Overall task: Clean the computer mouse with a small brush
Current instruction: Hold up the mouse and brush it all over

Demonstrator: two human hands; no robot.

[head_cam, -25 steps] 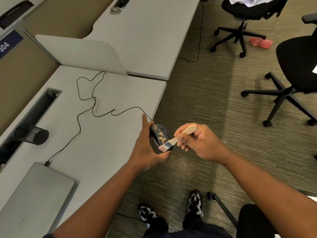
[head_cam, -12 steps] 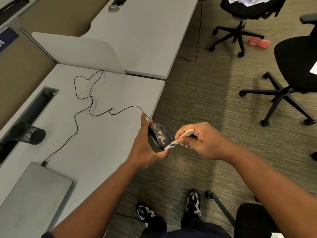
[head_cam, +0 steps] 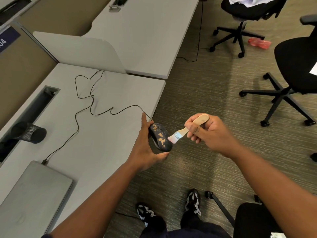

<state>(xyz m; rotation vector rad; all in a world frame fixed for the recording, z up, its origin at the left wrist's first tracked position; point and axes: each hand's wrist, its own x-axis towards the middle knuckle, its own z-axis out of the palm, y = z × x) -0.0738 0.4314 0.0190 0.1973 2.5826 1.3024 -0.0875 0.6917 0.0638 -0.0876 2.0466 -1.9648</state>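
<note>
A dark computer mouse (head_cam: 159, 136) with tan dirt patches on its top is gripped by my left hand (head_cam: 145, 146), just off the desk's right edge above the carpet. Its black cable (head_cam: 89, 100) loops back across the grey desk (head_cam: 103, 145). My right hand (head_cam: 207, 133) holds a small brush (head_cam: 187, 129) by its pale wooden handle. The brush's white bristles touch the mouse's right side near its lower end.
A closed grey laptop (head_cam: 32, 194) lies at the desk's near left with the cable plugged into it. A dark cup (head_cam: 29, 133) lies on its side by the cable slot. Black office chairs (head_cam: 291, 79) stand on the carpet to the right; my feet (head_cam: 192, 201) are below.
The brush has swung from lying edge-on against the mouse to showing its flat face, and its bristles have moved slightly down the mouse. My left hand still holds the mouse in the same place.
</note>
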